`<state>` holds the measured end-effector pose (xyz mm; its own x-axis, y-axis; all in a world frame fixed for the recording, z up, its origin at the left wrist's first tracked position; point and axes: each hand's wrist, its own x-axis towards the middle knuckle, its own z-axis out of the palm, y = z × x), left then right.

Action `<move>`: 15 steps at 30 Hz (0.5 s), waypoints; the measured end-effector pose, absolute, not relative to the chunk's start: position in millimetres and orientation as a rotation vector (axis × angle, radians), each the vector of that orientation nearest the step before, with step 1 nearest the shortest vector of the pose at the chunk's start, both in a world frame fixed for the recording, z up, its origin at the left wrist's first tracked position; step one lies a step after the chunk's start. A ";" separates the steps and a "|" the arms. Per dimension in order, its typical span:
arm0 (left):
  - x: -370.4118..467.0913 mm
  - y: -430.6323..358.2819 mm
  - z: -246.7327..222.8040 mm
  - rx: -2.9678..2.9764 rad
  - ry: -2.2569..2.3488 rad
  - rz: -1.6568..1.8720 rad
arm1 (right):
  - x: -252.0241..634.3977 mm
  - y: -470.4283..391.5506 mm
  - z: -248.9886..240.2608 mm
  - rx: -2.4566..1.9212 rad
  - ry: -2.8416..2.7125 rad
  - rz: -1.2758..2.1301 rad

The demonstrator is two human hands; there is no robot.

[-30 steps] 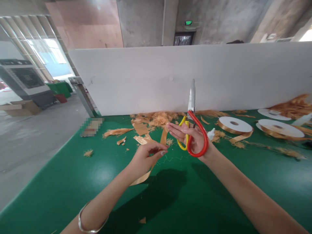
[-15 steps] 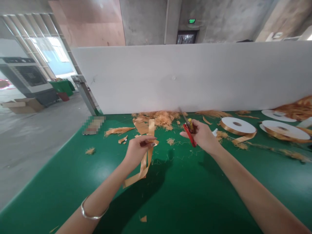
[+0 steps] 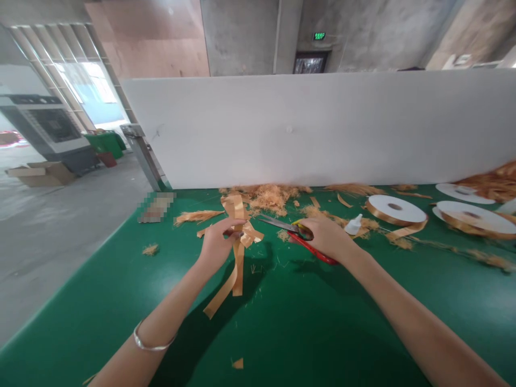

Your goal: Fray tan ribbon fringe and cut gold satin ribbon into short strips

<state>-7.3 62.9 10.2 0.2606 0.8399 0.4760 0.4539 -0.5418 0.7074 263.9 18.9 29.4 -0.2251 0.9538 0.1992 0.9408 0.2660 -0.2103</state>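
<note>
Between thumb and fingers, my left hand (image 3: 217, 240) pinches a gold ribbon (image 3: 238, 271) whose cut strips and tails hang above the green table. Short folded ends of ribbon stick out to the right of the fingertips. My right hand (image 3: 324, 236) grips scissors (image 3: 310, 248) with red and yellow handles; their blades point left toward the ribbon, apart from it. A small white bottle (image 3: 353, 224) stands just beyond my right wrist. Past my left hand lie flat ribbon pieces (image 3: 231, 203) and a heap of frayed orange fibres (image 3: 272, 198).
Ribbon spools (image 3: 397, 208) with white discs lie at the right, near a large orange fibre bundle (image 3: 494, 180). A white panel (image 3: 290, 129) rises along the table's (image 3: 306, 333) back edge. A blurred-out flat object (image 3: 156, 207) lies at the far left corner.
The scissors have turned from pointing away to pointing left, and my right hand has lowered. My left hand has shifted slightly left with the ribbon, whose tails hang straighter.
</note>
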 end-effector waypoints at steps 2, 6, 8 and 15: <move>-8.4 64.1 9.3 2.144 1.152 1.213 | 263.7 17.3 31.5 -1.798 -2.340 0.013; -9.9 64.0 10.3 2.186 1.069 1.180 | 262.5 16.7 30.0 -1.747 -2.498 -0.016; -9.4 62.9 10.8 2.192 1.025 1.155 | 260.9 17.5 27.8 -1.751 -2.534 -0.016; -1.3 53.5 16.9 2.172 0.919 1.041 | 256.6 18.0 22.9 -1.662 -2.548 0.074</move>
